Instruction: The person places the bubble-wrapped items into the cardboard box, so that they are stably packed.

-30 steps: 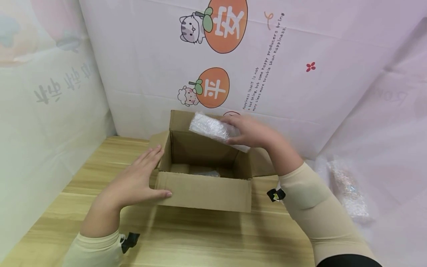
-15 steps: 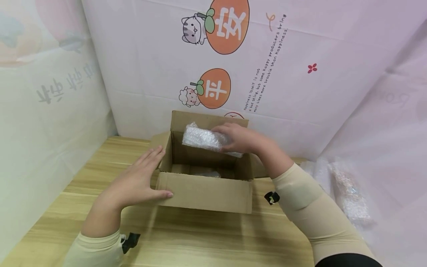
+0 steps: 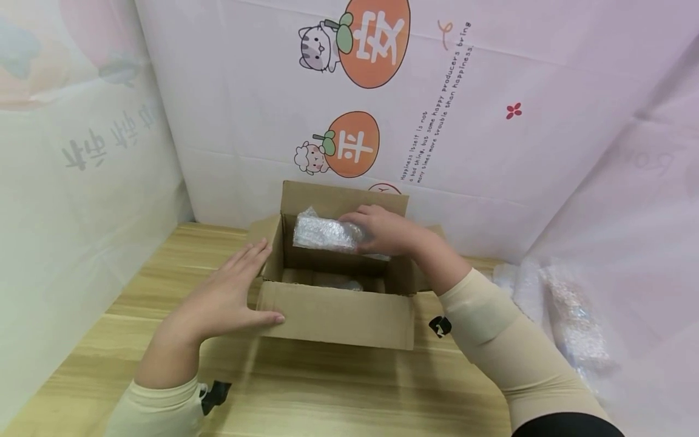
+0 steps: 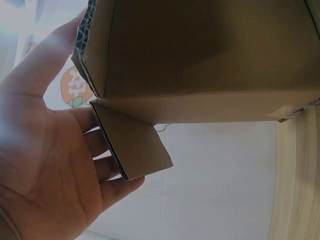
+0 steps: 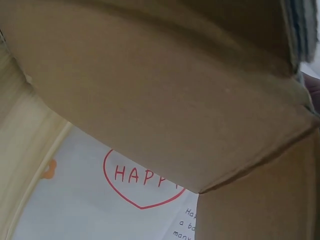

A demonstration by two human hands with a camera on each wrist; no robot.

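An open cardboard box (image 3: 335,315) stands on the table with its flaps spread. My right hand (image 3: 384,232) grips a bubble-wrapped package (image 3: 323,234), held at the box's mouth near the back wall. My left hand (image 3: 221,300) rests at the box's left side, fingers along the left flap and thumb against the front flap. In the left wrist view, its straight fingers reach behind the side flap (image 4: 132,140). Another clear-wrapped item (image 3: 346,284) lies on the box floor, partly hidden by the front wall. Cardboard (image 5: 150,100) fills most of the right wrist view, hiding the package there.
More bubble-wrapped packages (image 3: 576,318) lie at the right, beside the right forearm. Printed white sheeting (image 3: 246,109) rises behind the box and on both sides. The wooden table (image 3: 327,388) extends in front of the box.
My right hand has brought the bubble-wrapped package left and down into the box's mouth, and it has turned closer to level. The left hand has stayed in place.
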